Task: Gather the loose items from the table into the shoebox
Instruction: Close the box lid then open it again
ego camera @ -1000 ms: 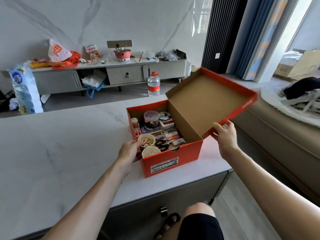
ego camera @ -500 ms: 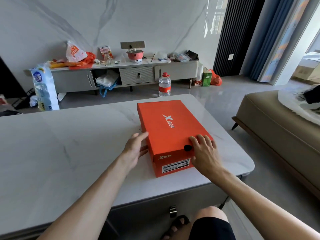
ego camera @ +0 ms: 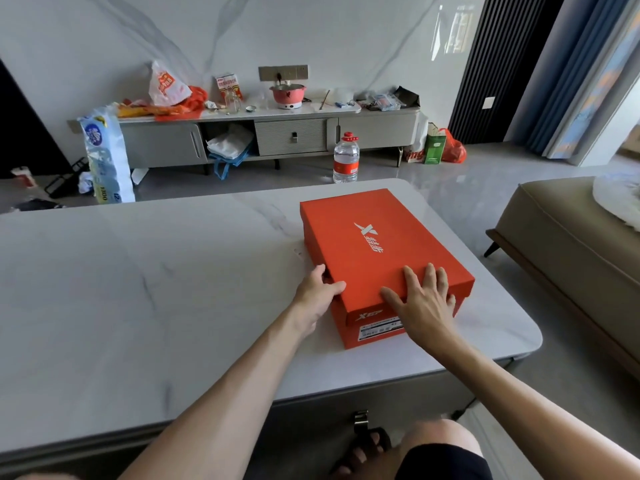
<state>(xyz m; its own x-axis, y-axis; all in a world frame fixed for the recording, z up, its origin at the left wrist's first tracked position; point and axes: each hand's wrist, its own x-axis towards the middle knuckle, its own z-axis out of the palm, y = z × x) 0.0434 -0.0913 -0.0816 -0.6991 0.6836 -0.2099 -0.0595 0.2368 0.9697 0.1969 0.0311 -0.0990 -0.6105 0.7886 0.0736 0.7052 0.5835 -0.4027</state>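
1. Table [ego camera: 138, 289]: bare marble runs from its left edge to the shoebox [ego camera: 374, 237], giving a hand broad passage.
2. Shoebox: lid closed, right of centre, with narrow table strips along its right and near sides.
3. Left hand [ego camera: 318, 296]: grips the shoebox's near-left edge, blocking that side.
4. Right hand [ego camera: 422, 303]: lies flat on the lid's near end, far end uncovered.

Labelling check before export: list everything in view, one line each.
shoebox: 1, orange, closed, on table's right part
table: 1, white marble, foreground
water bottle: 1, clear with red label, on floor beyond table
cabinet: 1, grey, along wall
pot: 1, pink, on cabinet
tissue pack: 1, blue-white, floor left
sofa: 1, tan, right
left hand: holds shoebox's left edge
right hand: flat on shoebox top
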